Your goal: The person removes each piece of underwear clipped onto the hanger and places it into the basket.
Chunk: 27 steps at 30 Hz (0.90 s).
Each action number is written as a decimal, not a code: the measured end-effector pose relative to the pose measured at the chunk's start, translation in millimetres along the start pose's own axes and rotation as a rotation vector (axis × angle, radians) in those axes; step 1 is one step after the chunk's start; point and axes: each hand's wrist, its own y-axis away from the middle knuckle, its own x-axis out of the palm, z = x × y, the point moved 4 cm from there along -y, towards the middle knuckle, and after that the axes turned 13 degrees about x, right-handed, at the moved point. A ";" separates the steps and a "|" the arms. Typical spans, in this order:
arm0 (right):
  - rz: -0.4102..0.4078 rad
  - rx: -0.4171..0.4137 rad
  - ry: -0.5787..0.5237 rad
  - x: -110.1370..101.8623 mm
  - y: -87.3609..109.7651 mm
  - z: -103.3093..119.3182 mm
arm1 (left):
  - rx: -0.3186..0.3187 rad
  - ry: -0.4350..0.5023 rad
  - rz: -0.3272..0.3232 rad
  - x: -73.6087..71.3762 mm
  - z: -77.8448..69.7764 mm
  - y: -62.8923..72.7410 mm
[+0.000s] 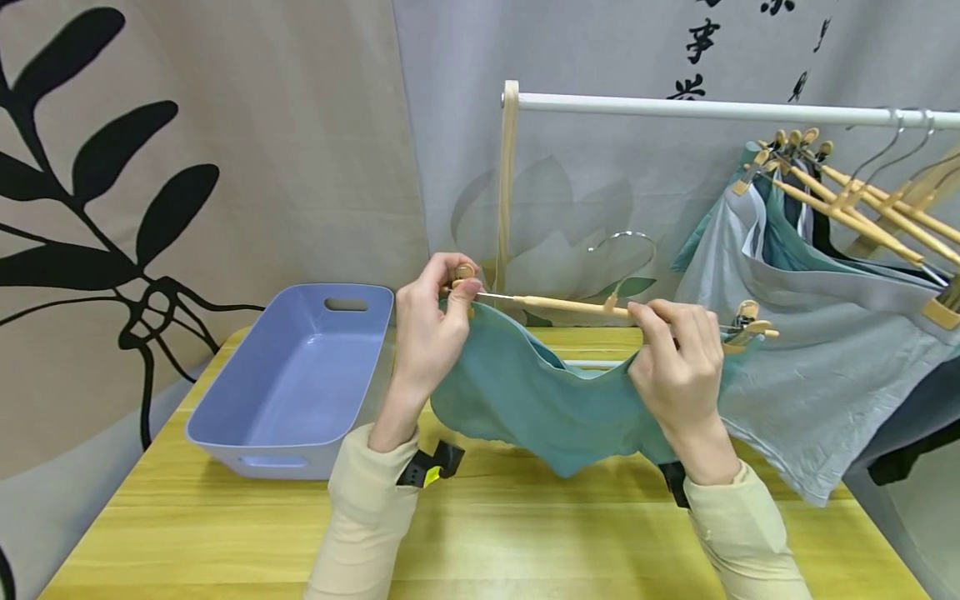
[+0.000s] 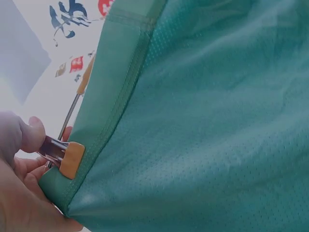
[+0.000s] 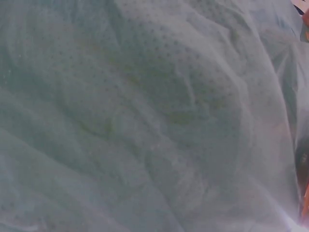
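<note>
A pair of teal shorts (image 1: 547,408) hangs from a wooden clip hanger (image 1: 562,305) above the table. My left hand (image 1: 431,321) pinches the hanger's left clip (image 1: 465,273). In the left wrist view, that clip's tan jaw bites the corner of the waistband (image 2: 108,96), with the left thumb (image 2: 33,135) on its metal part. My right hand (image 1: 678,358) grips the hanger bar right of the hook (image 1: 626,258). Beyond it, the right clip (image 1: 746,329) has teal cloth at its jaw. Teal mesh cloth (image 3: 145,121) fills most of the right wrist view, hiding the right fingers.
A blue plastic basket (image 1: 352,333) stands on the left of the wooden table (image 1: 480,533). Behind, a rack with a white rail (image 1: 675,108) carries several clip hangers at the right, holding grey shorts (image 1: 817,358) and other clothes. A printed curtain (image 1: 300,125) hangs behind.
</note>
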 end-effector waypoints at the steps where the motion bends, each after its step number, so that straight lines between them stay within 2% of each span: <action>1: 0.000 0.000 -0.002 0.1 0.0 0.0 | -0.002 -0.003 -0.002 -0.6 -0.9 0.4; 17: 0.019 0.005 -0.015 0.5 1.7 -0.1 | 0.026 -0.037 -0.033 -8.6 -11.1 2.4; 27: 0.048 0.003 -0.001 1.4 3.4 -0.5 | 0.017 -0.031 -0.004 -9.9 -11.0 4.0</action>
